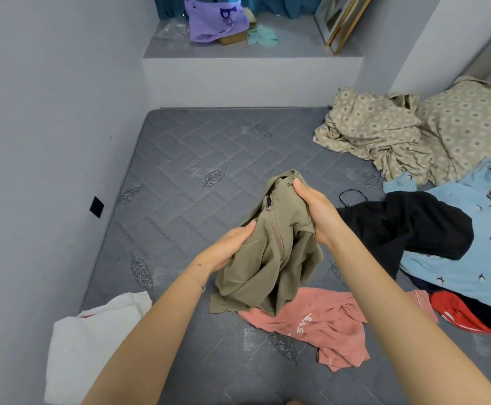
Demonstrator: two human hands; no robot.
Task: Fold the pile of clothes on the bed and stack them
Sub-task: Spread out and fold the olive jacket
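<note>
At lower left a white garment [92,346] lies on the bed [180,159], and a pink garment [326,325] sprawls at lower centre. Above it, mid-frame, the olive garment [270,273] hangs bunched. The left hand [226,247] has its grip clamped on the garment's side, and the right hand [317,211] has its grip pinching the top. At right a black garment [407,226] overlaps a blue garment [466,258], with patterned bedding [384,127] at upper right.

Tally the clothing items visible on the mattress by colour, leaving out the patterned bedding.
olive garment: 1
pink garment: 1
white garment: 1
black garment: 1
light blue garment: 1
red garment: 1
Total: 6
pink strip beside the red one: unclear, not counted.
</note>
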